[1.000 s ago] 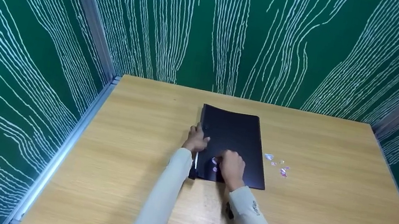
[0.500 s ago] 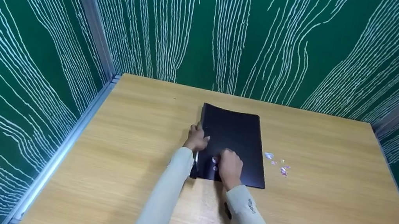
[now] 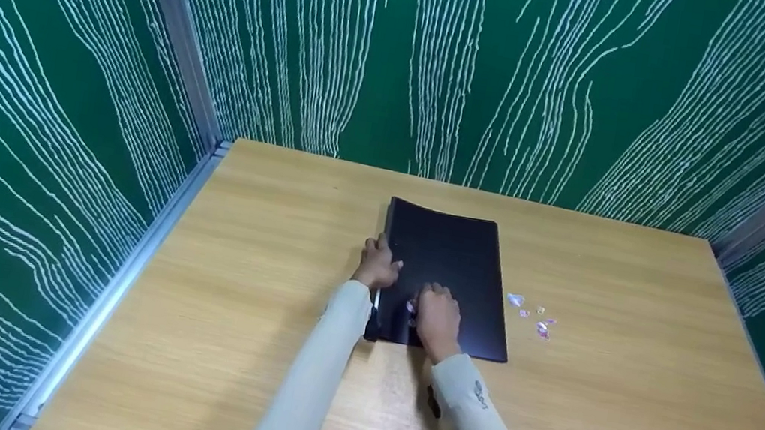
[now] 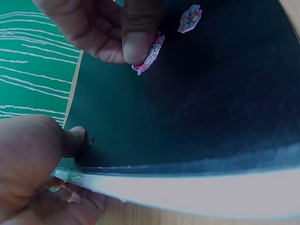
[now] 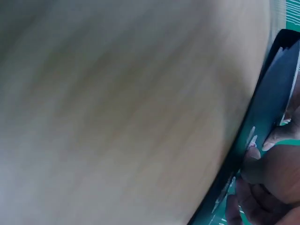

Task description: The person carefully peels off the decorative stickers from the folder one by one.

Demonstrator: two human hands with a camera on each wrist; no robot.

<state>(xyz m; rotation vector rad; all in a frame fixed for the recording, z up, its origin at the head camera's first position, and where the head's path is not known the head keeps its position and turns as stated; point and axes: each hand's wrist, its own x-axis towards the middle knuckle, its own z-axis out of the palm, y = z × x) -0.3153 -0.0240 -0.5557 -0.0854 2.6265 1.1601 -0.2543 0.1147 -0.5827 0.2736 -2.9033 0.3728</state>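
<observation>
A black folder [image 3: 448,255] lies on the table, a pale layer [image 4: 197,192] showing along its left edge. My left hand [image 3: 377,264] grips that edge, thumb on the cover and fingers below, as the left wrist view shows. Over the folder's lower left part, my right hand [image 3: 438,316] has its fingers curled, and its thumb and fingers pinch a small pink-edged sticker [image 4: 151,55] close to the cover. Another colourful sticker [image 4: 190,18] lies flat on the cover nearby. The right wrist view shows the held sticker [image 5: 253,141] at the thumb tip.
Several small shiny stickers [image 3: 542,328] are scattered on the wooden table [image 3: 627,403] to the right of the folder. Green walls [image 3: 383,56] with white wavy lines rise behind the table and at both sides, with metal posts [image 3: 176,25] at the corners.
My right hand has shifted slightly to the left over the folder, covering more of the small stickers there. My left hand keeps its grip on the edge.
</observation>
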